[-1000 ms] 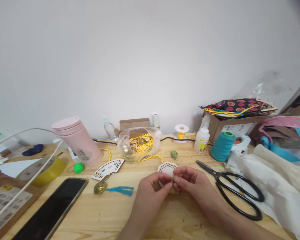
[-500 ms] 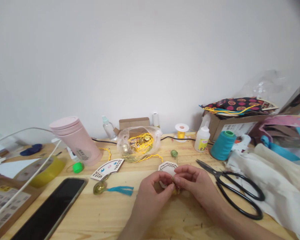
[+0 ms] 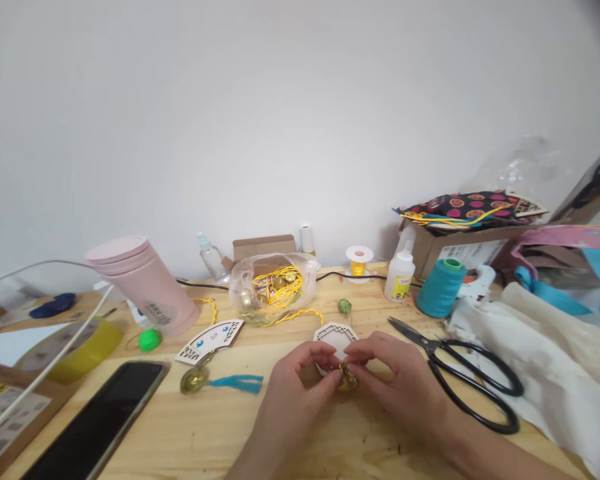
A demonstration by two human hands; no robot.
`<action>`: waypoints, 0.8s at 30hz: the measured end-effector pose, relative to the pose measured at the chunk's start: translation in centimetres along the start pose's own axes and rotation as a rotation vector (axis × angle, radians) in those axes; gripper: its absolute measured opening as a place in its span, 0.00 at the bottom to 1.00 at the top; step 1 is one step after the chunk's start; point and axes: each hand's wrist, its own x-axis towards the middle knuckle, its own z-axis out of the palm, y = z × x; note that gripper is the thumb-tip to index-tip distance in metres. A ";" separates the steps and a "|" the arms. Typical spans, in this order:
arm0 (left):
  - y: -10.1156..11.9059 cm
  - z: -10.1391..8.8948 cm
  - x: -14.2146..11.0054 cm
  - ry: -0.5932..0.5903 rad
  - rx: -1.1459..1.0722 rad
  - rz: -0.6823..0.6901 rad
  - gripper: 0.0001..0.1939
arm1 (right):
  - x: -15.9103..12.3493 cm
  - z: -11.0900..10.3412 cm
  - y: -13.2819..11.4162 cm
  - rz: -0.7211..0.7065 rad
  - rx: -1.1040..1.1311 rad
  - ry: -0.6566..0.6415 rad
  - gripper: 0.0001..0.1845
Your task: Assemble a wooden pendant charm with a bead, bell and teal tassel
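This looks like a small handicraft workshop, perhaps a room in a home. The wooden bench [image 3: 205, 437] carries a cut wooden ornament [image 3: 336, 337], black scissors [image 3: 410, 332] on the right, a cone of teal thread [image 3: 440, 288], a white glue bottle [image 3: 400, 283] and a glue gun [image 3: 477, 280], with a cardboard box [image 3: 470, 245] at the far side.

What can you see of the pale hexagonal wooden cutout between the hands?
A thin, pale laser-cut wooden hexagonal plaque with a fretwork lattice border around a plain centre. Its upper part shows; the lower part is hidden by the left hand and right hand. A small gold-coloured piece sits at its lower edge, between the fingers. How the two join cannot be seen.
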 end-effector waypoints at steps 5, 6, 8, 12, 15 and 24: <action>0.2 0.1 0.0 -0.001 0.017 0.007 0.07 | 0.0 -0.2 -0.4 -0.044 -0.140 -0.029 0.07; 0.2 0.1 0.1 -0.003 0.019 0.006 0.07 | 0.0 -0.2 -0.5 -0.051 -0.160 -0.033 0.07; 0.1 0.1 0.1 -0.003 0.028 0.005 0.07 | 0.0 -0.2 -0.5 -0.080 -0.194 -0.042 0.07; 0.1 0.1 0.1 0.011 0.052 -0.002 0.07 | 0.0 -0.2 -0.5 -0.173 -0.257 -0.042 0.09; 0.2 0.1 0.1 0.016 0.044 -0.009 0.08 | 0.0 -0.3 -0.5 -0.205 -0.263 -0.045 0.11; -0.2 0.0 0.2 0.024 -0.148 -0.111 0.07 | -0.1 0.0 -0.6 -0.137 -0.235 -0.120 0.12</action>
